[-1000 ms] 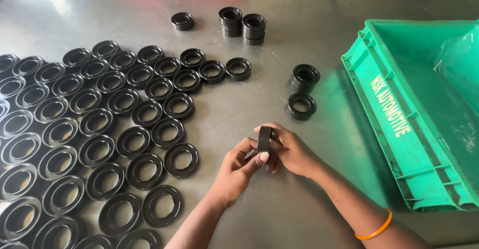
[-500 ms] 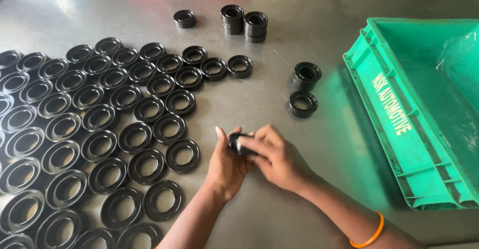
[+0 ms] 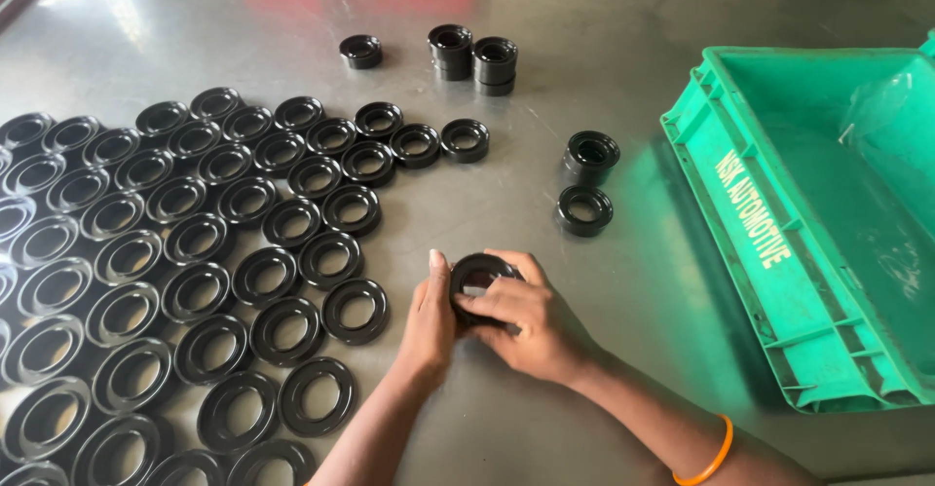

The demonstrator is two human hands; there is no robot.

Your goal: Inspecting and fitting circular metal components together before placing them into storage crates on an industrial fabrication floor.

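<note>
Both my hands hold one black rubber ring just above the metal table. My left hand cups its left side with the thumb raised. From the right, the fingers of my right hand lie over the ring's front edge. The ring's open face tilts up toward me. Directly left of my hands lies the nearest flat ring, part of a large field of black rings laid side by side.
A green plastic crate with a clear bag inside stands at the right. Two ring stacks sit between it and my hands. More short stacks and a single ring lie at the far side.
The ring stood on edge between my fingertips a second ago. It has since been turned flat and my hands have closed around it, shifting slightly left.
</note>
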